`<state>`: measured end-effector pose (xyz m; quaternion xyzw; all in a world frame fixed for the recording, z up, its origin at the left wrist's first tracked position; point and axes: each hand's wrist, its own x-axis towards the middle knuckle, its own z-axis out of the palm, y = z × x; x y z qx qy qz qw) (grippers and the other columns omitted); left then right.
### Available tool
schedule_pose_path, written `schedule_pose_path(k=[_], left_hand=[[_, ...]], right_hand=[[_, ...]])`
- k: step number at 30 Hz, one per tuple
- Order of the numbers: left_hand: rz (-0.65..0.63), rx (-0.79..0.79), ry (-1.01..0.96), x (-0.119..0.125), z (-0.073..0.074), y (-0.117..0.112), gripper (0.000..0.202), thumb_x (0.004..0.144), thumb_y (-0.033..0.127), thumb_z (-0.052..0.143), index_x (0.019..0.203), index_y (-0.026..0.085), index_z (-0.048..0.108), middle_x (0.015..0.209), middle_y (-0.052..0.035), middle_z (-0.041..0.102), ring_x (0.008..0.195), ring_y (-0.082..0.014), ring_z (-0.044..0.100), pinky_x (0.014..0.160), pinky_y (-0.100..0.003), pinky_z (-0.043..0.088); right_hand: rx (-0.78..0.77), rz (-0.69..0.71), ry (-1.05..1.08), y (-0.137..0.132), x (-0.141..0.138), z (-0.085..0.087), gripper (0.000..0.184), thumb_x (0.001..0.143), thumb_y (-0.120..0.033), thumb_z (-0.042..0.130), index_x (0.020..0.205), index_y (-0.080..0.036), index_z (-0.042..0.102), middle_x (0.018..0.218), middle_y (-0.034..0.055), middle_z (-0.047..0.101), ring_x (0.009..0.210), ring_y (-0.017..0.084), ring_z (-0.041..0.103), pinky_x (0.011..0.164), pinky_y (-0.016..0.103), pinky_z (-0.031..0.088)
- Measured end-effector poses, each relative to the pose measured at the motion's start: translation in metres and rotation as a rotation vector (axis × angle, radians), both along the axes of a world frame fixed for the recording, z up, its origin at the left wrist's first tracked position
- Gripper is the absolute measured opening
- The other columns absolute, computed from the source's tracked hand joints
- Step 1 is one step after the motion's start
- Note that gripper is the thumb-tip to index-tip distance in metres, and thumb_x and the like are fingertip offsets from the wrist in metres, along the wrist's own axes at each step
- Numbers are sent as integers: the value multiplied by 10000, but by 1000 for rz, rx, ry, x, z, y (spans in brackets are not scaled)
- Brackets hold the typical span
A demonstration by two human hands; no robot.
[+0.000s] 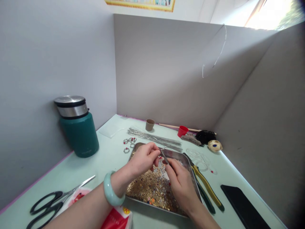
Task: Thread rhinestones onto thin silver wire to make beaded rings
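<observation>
My left hand (144, 159) and my right hand (181, 183) meet over a metal tray (190, 171) filled with small gold beads (150, 187). Both hands pinch a thin metal wire (164, 156) between their fingertips, the left at its upper end and the right lower down. A pale green bangle (111, 189) sits on my left wrist. A bundle of straight wires (152, 138) lies just behind the tray. A few small beaded rings (128, 143) rest on the table to the tray's left.
A green flask (77, 127) stands at the left wall. Scissors (51, 203) lie front left on a red-and-white packet (114, 218). Yellow-handled pliers (206, 187) and a black phone (244, 208) lie to the right. A brown cup (150, 124) and red cup (182, 131) sit at the back.
</observation>
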<state>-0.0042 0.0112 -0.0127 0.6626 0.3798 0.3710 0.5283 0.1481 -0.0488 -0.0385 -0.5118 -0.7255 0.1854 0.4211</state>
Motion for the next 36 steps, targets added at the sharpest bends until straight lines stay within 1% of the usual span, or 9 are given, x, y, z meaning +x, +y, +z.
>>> schedule_pose_path(k=[3,7,9,12,14,19,21,26,36], left_hand=[[-26,-55,-29,1,1,1,116,835,279,449,766,186,462,520,36,522,369,-69,396,397,-224,410],[-46,-53,-25,-1,0,1,115,838,281,444,763,193,447,521,41,528,372,-73,413,396,-217,391],[-25,3,26,-2,-1,0,116,835,275,448,751,196,450,525,39,540,395,-83,443,405,-213,382],[81,198,168,-3,-2,-1,130,825,256,469,714,191,484,527,29,558,441,-89,475,448,-213,373],[110,250,197,-2,-3,-2,133,824,250,471,710,188,500,533,24,566,455,-91,485,464,-215,377],[8,10,13,-1,-3,1,99,839,278,444,803,191,477,549,30,566,382,-78,442,404,-210,372],[-22,-36,-55,-1,-2,3,102,843,283,447,814,188,466,538,36,554,363,-68,416,394,-206,360],[-69,-73,-117,-2,-1,4,100,847,278,457,835,179,467,535,39,548,357,-59,404,391,-200,349],[-75,-72,-67,-3,-2,5,125,845,262,451,887,163,514,528,38,528,361,-64,412,389,-205,348]], right_hand=[[0,1,-1,0,0,0,262,926,-197,375,1099,-190,570,1012,54,604,925,186,531,808,280,389],[9,3,9,2,0,-2,261,926,-208,371,1094,-195,571,1009,51,604,906,182,535,797,277,390],[15,2,2,2,1,-3,257,924,-208,373,1082,-200,576,1002,47,606,890,178,542,783,272,391],[16,-28,-24,2,1,-3,236,916,-211,393,1044,-202,591,925,34,613,855,177,551,758,270,388],[10,-41,-24,1,0,-3,226,913,-213,401,1032,-201,593,896,28,612,847,178,551,753,269,387],[-22,-10,18,1,-1,-2,250,929,-210,374,1083,-208,571,985,34,604,887,174,541,781,269,387],[-46,-22,36,1,0,-1,255,932,-218,370,1092,-208,569,977,35,605,875,173,545,777,268,392],[-59,-35,53,1,1,-2,259,934,-229,374,1094,-212,576,975,32,614,852,172,552,759,262,398],[-58,-16,59,2,1,-1,273,930,-229,376,1118,-216,574,1020,31,619,872,168,558,746,249,404]])
